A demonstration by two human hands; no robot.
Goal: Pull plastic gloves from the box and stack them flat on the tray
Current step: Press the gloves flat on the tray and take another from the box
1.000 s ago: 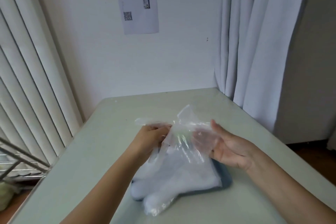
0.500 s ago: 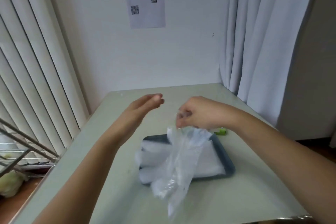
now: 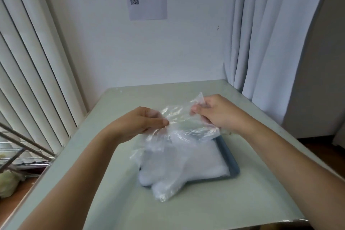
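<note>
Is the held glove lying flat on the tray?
No, the left hand and right hand pinch the glove up over the stack on the tray.

Clear glove [image 3: 180, 122] spread, crumpled, above the grey-blue tray [image 3: 234, 163]; whitish stack [image 3: 186, 164] lies flat in it, fingers overhanging the near-left edge.

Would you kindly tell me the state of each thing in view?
Tray: flat on the table.
Stack: on the tray, overhanging its near edge.
Left hand: pinches the glove.
Right hand: pinches the glove.
Glove: spread between them, above the stack.
</note>
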